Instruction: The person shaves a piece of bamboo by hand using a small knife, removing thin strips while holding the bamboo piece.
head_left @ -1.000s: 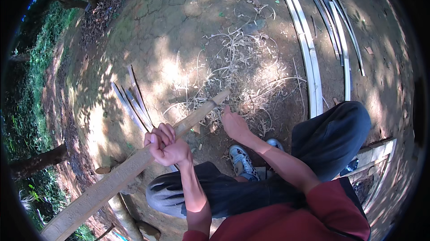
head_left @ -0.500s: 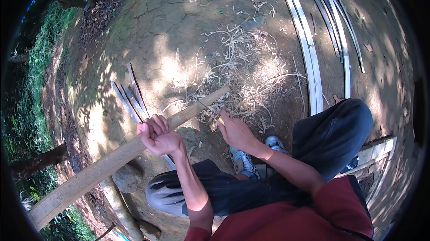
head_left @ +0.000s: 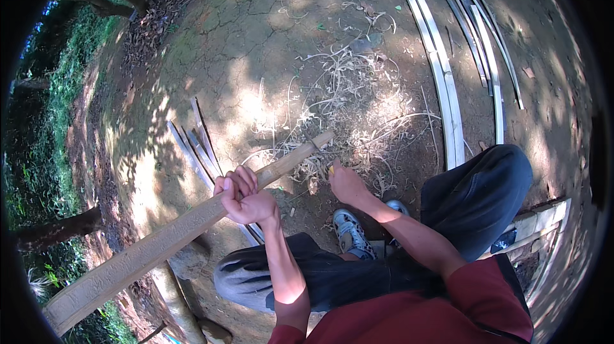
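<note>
A long wooden plank (head_left: 147,249) slants from the lower left up to its narrow tip over the ground ahead of me. My left hand (head_left: 248,198) rests along the plank's upper part, palm up with fingers curled in; anything thin inside them is hidden. Close to the plank's tip, my right hand (head_left: 349,185) grips a knife (head_left: 332,169) by its yellowish handle. Its thin dark blade reaches left, across or just over the wood near the tip; whether it touches cannot be told.
Curly pale shavings (head_left: 348,81) are heaped beyond the plank's tip. Several thin strips (head_left: 195,145) lie left, partly under the plank. Long pale slats (head_left: 448,101) lie on the ground at the right. A rounded stone (head_left: 190,259) and a log (head_left: 171,296) are below the plank.
Both hands have shifted along the plank toward its tip, the knife with my right hand. The whole view has moved slightly.
</note>
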`<action>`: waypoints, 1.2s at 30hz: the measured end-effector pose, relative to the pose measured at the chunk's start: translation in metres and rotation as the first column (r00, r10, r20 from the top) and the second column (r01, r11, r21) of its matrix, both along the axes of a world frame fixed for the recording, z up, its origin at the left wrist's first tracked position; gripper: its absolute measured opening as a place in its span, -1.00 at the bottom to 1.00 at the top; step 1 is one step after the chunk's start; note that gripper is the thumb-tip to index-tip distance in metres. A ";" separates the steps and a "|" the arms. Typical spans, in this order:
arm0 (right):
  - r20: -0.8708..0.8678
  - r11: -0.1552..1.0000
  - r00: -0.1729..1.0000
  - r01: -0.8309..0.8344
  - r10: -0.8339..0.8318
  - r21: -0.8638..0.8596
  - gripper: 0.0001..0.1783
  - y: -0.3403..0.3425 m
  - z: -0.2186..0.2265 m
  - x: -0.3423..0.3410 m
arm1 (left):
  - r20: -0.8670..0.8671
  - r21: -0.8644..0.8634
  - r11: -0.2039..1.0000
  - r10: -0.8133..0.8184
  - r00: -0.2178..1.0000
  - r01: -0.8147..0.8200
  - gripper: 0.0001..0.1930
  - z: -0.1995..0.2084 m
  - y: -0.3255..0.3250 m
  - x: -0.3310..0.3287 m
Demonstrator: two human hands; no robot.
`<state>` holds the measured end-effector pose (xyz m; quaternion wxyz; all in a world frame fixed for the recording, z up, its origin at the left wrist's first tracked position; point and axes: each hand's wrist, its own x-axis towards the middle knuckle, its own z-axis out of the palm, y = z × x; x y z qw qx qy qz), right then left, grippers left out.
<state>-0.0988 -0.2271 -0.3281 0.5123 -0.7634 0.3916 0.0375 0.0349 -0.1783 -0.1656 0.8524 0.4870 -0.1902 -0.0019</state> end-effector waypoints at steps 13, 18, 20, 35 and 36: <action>0.241 0.998 0.969 -0.045 0.054 -0.043 -0.70 0.022 0.055 -0.005 | 0.015 -0.018 0.999 0.048 0.999 -0.048 -0.70 -0.006 0.015 0.014; 0.064 0.990 0.998 0.013 -0.005 -0.137 -0.71 0.013 -0.015 -0.007 | -0.046 -0.046 0.998 0.045 0.998 -0.047 -0.73 -0.009 0.013 0.020; 0.070 0.993 0.998 0.020 -0.012 -0.115 -0.72 0.012 -0.006 -0.005 | -0.030 -0.049 0.998 0.030 0.999 -0.032 -0.73 -0.006 0.014 0.023; 0.230 0.999 0.972 0.047 -0.040 -0.028 -0.69 -0.008 0.066 -0.032 | 0.068 -0.024 0.994 -0.107 0.992 0.109 -0.81 0.001 -0.042 -0.005; 0.246 0.998 0.969 0.039 -0.028 -0.040 -0.70 -0.007 0.072 -0.032 | 0.068 -0.022 0.994 -0.103 0.992 0.105 -0.81 0.000 -0.041 -0.002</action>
